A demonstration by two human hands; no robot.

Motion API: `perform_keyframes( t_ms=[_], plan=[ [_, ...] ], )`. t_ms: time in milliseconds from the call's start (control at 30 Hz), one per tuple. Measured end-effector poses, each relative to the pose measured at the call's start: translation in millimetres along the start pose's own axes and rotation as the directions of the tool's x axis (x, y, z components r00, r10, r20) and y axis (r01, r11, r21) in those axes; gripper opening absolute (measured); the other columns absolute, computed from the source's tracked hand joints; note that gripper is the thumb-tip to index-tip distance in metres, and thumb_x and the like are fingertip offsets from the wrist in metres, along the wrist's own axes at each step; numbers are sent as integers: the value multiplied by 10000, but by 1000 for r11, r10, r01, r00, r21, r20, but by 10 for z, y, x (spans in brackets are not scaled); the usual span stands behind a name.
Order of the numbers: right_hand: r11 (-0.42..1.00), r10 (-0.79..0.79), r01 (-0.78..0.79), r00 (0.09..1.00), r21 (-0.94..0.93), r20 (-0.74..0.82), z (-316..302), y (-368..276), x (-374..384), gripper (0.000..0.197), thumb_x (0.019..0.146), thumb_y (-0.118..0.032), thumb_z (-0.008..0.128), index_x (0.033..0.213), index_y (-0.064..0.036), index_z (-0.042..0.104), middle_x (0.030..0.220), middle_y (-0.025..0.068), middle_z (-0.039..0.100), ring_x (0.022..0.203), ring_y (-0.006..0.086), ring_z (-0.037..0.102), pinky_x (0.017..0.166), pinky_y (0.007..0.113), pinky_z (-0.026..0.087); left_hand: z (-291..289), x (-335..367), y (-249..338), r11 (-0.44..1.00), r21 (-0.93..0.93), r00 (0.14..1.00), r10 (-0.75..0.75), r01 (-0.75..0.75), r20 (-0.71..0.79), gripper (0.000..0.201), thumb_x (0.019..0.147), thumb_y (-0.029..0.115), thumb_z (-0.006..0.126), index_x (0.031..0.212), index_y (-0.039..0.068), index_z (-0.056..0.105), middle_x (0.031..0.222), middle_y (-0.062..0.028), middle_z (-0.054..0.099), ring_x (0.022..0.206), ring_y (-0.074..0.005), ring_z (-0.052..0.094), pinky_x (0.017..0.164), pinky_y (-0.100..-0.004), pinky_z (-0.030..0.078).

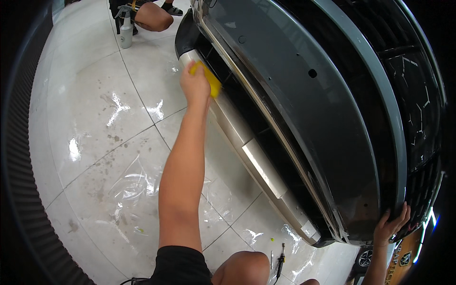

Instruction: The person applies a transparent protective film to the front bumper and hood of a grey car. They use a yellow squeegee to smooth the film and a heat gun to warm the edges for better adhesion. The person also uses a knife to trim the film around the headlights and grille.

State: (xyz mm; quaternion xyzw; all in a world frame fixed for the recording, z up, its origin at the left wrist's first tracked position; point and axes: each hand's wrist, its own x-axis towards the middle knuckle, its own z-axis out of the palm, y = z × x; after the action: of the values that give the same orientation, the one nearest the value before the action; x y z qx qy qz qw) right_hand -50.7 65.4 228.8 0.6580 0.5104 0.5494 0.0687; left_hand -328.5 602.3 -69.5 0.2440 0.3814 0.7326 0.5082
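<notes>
My left hand (195,87) is closed round a flat yellow squeegee (206,79), slightly blurred. It lies against the far end of the silver lower trim (232,128) on a dark grey car bumper (304,95). Lower right, my right hand (392,226) rests with fingers stretched out and apart against the bumper's near edge, holding nothing. Between the trim and the bumper runs a black lower grille opening (256,121). A raised silver plate (263,171) stands out midway along the trim.
Tiled white floor (95,114) carries water drops and crumpled clear film (135,183). A grey spray bottle (126,33) stands top left beside another person's bent knee (154,18). Near my own knee (244,268) lies a thin black tool (281,261).
</notes>
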Motion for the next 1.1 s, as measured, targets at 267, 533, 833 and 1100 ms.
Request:
perform_keyframes(
  t_ms=[267, 533, 833, 1100],
  plan=[
    [998, 45, -46, 999, -44, -18, 75, 130, -79, 517, 925, -121, 561, 1395, -14, 373, 1362, 248, 406, 1258, 415, 419, 1022, 490, 358, 196, 1028, 212, 973, 232, 990, 13, 20, -140, 342, 792, 86, 606, 1126, 13, 597, 1091, -225, 651, 1015, -363, 634, 880, -386, 482],
    [998, 28, -28, 1000, -47, 7, 18, 105, -69, 523, 922, -108, 555, 1393, 1, 355, 1368, 235, 415, 1287, 399, 396, 1059, 485, 314, 315, 1195, 193, 790, 510, 940, 301, -340, 160, 315, 871, 107, 591, 1176, 121, 665, 1067, -182, 680, 984, -343, 652, 865, -386, 497],
    [995, 30, -29, 1000, -95, 7, 43, 67, -52, 502, 929, -118, 556, 1386, 1, 384, 1357, 234, 424, 1273, 395, 412, 1052, 477, 326, 67, -818, -35, 867, 252, 872, 327, -430, 364, 356, 912, 34, 490, 1251, 44, 594, 1240, -187, 608, 1178, -344, 566, 1012, -381, 436],
    [998, 37, -37, 999, -50, 7, 41, 147, -56, 533, 923, -195, 584, 1381, -17, 378, 1384, 222, 372, 1287, 375, 376, 1064, 491, 317, 114, -1275, 58, 966, 162, 963, 166, -202, 212, 333, 956, 75, 498, 1274, 13, 572, 1238, -171, 621, 1170, -269, 582, 985, -330, 439]
  ],
)
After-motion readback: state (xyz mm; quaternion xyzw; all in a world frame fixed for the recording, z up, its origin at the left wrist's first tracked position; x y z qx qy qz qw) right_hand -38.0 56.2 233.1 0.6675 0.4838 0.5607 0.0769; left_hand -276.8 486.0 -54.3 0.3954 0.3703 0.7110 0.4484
